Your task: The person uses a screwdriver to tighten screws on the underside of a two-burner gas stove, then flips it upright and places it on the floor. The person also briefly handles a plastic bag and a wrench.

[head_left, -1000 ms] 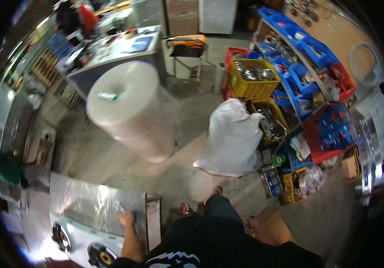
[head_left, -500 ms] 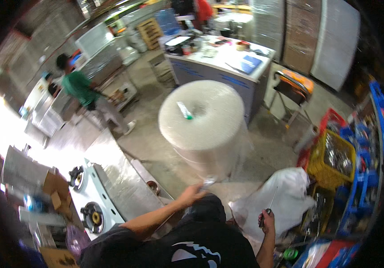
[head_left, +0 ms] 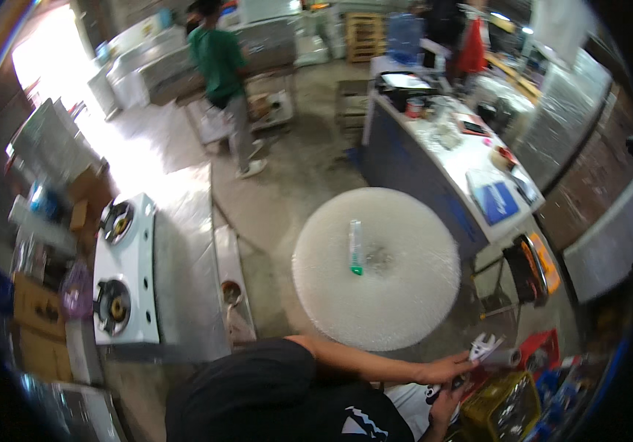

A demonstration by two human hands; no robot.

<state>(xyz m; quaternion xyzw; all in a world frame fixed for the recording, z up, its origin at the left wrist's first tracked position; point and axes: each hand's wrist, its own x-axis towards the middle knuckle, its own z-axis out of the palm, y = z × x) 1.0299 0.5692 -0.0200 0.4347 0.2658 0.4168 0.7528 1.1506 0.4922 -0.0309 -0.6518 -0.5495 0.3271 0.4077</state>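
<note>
My left hand (head_left: 445, 369) reaches across my body to the right, closed on an adjustable wrench (head_left: 484, 345) whose silver jaws point away from me. Just below it, my right hand (head_left: 445, 406) is closed round a screwdriver, its dark handle (head_left: 458, 382) showing between the two hands. The screwdriver's shaft is hard to make out. Both hands are close together, above the white plastic sack (head_left: 409, 405) and beside the yellow crate (head_left: 504, 405). In front of me stands a big roll of bubble wrap (head_left: 405, 309) with a green-capped clear tube (head_left: 355, 247) lying on top.
A two-burner gas stove (head_left: 126, 272) rests on a metal-topped bench (head_left: 187, 265) at left. Beyond the roll is a cluttered desk (head_left: 463, 173), with a folding stool (head_left: 526, 272) to its right. A person in green (head_left: 218, 66) stands farther back. A red crate (head_left: 539, 351) is at right.
My view has turned to the right. My left hand has swung from beside the roll across to my right hand, bringing the wrench next to the screwdriver.
</note>
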